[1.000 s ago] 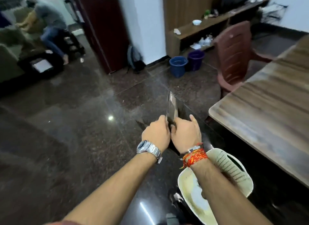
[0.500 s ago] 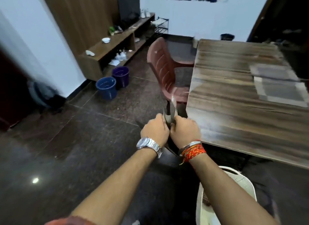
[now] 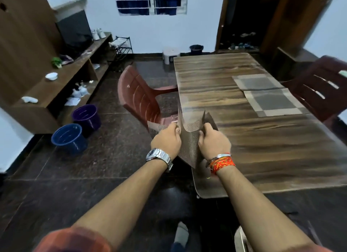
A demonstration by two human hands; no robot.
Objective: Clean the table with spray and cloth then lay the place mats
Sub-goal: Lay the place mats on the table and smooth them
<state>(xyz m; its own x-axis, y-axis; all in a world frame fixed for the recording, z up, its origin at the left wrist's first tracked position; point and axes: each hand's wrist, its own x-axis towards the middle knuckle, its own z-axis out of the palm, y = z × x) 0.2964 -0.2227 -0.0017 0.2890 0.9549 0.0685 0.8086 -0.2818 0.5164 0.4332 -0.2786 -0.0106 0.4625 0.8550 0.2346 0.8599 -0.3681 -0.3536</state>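
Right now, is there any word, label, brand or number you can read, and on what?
No readable text in view.
The silver metal wristwatch: dial too small and blurred.
The blue plastic bucket and purple plastic bucket: no label visible.
The brown woven place mats being held, the grey checked place mats on the wooden table: no print visible.

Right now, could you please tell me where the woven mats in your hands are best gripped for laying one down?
Probably by one sheet's opposite side edges, one hand from each side. The held mats are thin and limp, buckling between the left hand and right hand gripping close together.
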